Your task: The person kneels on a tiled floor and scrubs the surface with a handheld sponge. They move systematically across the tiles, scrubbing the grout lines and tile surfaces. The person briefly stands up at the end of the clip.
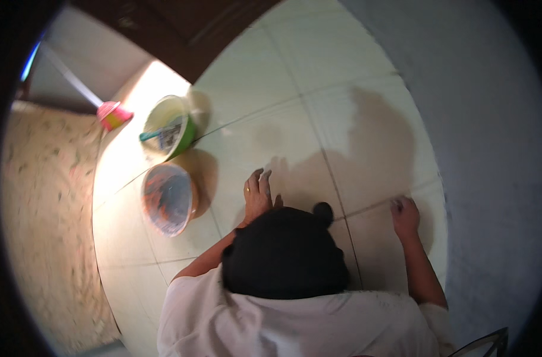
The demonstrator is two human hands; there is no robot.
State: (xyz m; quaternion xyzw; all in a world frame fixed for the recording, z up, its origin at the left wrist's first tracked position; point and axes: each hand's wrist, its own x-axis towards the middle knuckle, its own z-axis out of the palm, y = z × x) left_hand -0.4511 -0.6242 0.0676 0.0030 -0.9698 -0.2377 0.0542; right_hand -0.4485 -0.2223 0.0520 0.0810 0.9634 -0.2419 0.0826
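My left hand (257,196) is over the pale tiled floor (262,120), palm down, with a ring on one finger and grey smears on the fingertips. Its thumb stands apart, and it holds nothing that I can see. To the right, near the foot of the wall, is my right hand (405,215) with curled fingers. Whether it grips something small is not clear. Between my arms a black rounded form (286,254) hides part of the floor; I cannot tell what it is. An orange basin (168,198) coated inside with whitish residue stands left of my left hand.
Beyond the basin stands a green bucket (188,134), a stained teal-handled tool (166,134) inside it. A broom (114,115) with a pink and yellow head leans at the far left. A dark brown door (181,31) and a grey wall (480,178) border the floor.
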